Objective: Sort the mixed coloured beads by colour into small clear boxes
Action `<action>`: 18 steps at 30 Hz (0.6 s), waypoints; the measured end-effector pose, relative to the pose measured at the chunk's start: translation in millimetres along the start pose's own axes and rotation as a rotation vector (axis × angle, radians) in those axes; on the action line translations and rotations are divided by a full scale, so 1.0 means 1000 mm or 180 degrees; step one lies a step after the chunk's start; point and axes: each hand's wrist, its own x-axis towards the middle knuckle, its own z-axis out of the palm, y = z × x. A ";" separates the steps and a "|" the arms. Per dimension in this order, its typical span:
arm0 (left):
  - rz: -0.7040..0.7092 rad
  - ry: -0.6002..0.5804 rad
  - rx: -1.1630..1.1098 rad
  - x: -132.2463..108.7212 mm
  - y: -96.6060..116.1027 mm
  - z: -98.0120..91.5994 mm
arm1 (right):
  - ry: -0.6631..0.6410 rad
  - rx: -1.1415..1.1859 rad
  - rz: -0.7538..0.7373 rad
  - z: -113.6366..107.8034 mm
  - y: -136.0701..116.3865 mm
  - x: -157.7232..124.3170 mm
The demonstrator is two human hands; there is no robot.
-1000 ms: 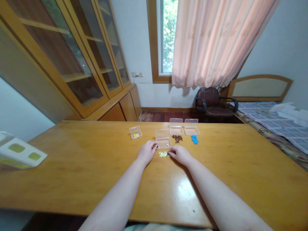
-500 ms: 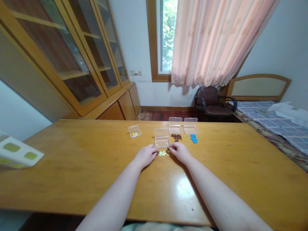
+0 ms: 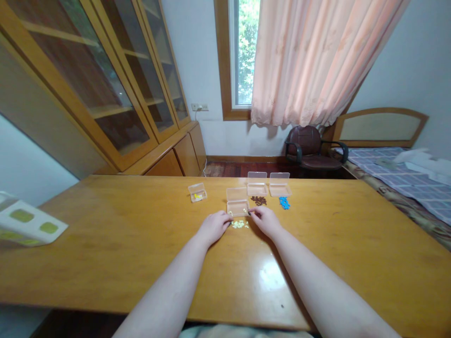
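Observation:
A small heap of pale yellow pieces [image 3: 240,224] lies on the table between my hands. Just behind it stands a clear plastic box [image 3: 237,215] with its lid raised; a few pale pieces sit in its left and right front corners. My left hand [image 3: 214,227] rests at the heap's left edge, its fingers drawn together close to the box's front left corner. At the front right corner of the box is my right hand [image 3: 266,221], thumb and finger pinched. Whatever either fingertip grip holds is too small to make out.
Brown pieces [image 3: 259,201] and blue pieces [image 3: 284,203] lie before two lidded clear boxes, a left one [image 3: 257,191] and a right one [image 3: 280,191]. Farther left is a small box [image 3: 198,199] with yellow bits. A white carton [image 3: 35,225] stands at the table's left.
My right hand has shifted slightly away from the heap, to the right and toward the box's front right corner. My left hand has stayed nearly in place.

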 end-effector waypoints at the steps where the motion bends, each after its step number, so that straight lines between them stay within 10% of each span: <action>1: 0.0052 0.0003 -0.0033 0.000 -0.001 0.001 | -0.0162 -0.0034 -0.0107 -0.003 0.000 -0.002; 7: 0.0143 -0.0018 -0.0200 0.001 -0.003 0.003 | -0.0814 -0.0154 -0.0265 -0.009 0.000 -0.006; 18: 0.0041 0.0009 -0.0061 0.001 -0.002 0.000 | -0.0740 -0.0823 -0.0601 -0.009 -0.011 -0.009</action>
